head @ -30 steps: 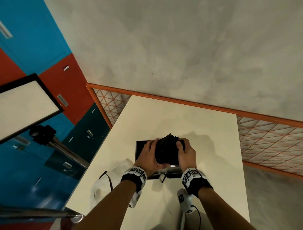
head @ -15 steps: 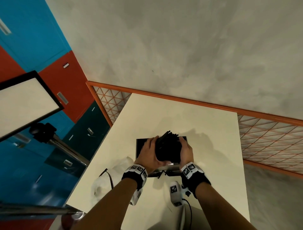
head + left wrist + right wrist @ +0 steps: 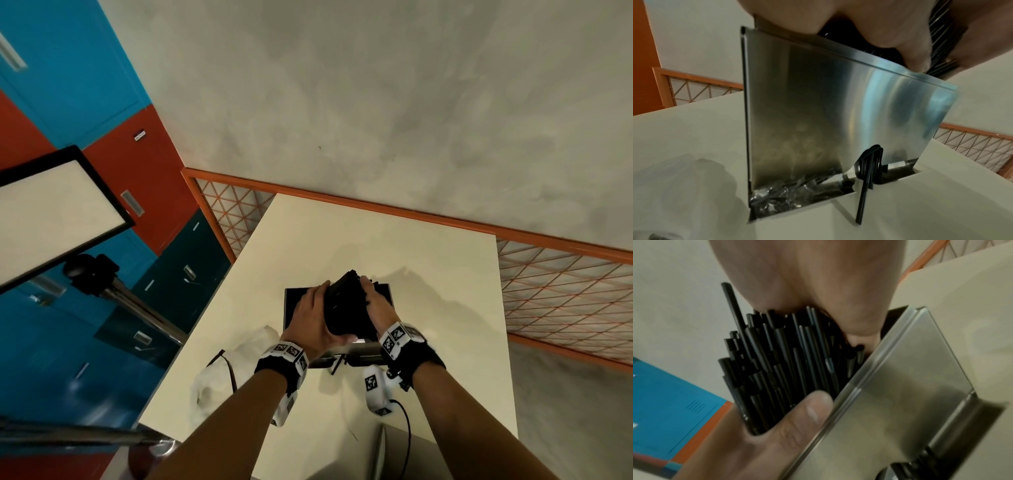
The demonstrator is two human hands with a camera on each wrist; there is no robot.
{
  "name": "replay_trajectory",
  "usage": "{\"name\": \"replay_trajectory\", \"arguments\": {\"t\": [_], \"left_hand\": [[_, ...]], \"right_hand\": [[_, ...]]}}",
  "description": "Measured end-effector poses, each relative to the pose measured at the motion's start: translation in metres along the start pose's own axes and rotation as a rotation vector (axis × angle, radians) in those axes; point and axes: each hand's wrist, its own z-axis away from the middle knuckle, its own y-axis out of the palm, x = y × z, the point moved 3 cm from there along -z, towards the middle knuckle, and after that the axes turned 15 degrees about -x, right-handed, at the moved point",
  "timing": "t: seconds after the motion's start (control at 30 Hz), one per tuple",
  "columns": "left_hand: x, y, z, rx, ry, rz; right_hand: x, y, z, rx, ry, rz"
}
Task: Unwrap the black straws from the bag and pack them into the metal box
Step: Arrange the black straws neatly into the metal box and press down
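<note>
While your left hand (image 3: 313, 322) and your right hand (image 3: 375, 305) stand at the lower middle of the head frame, both curl their fingers around the bundle of black straws (image 3: 347, 308) and press it from two sides. This bundle stands tilted in the open top of the metal box (image 3: 818, 113) on the cream table (image 3: 428, 308). At the lower left lies a crumpled bag (image 3: 219, 373).
</note>
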Motion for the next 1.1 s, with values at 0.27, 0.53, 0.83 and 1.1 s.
{"name": "replay_trajectory", "arguments": {"t": [0.27,0.53,0.83,1.1], "left_hand": [[-0.002,0.001,-0.001,0.011,0.012,-0.017],[-0.004,-0.003,-0.001,-0.033,0.001,0.034],[-0.018,0.002,-0.001,-0.025,-0.008,0.008],[-0.027,-0.003,-0.001,-0.027,-0.037,0.065]], "right_hand": [[0.002,-0.002,0.005,-0.013,-0.007,0.113],[-0.008,-0.015,0.002,-0.161,0.151,-0.047],[-0.034,-0.013,-0.003,-0.191,0.408,-0.461],[-0.041,-0.017,-0.023,-0.246,0.376,-0.513]]}}
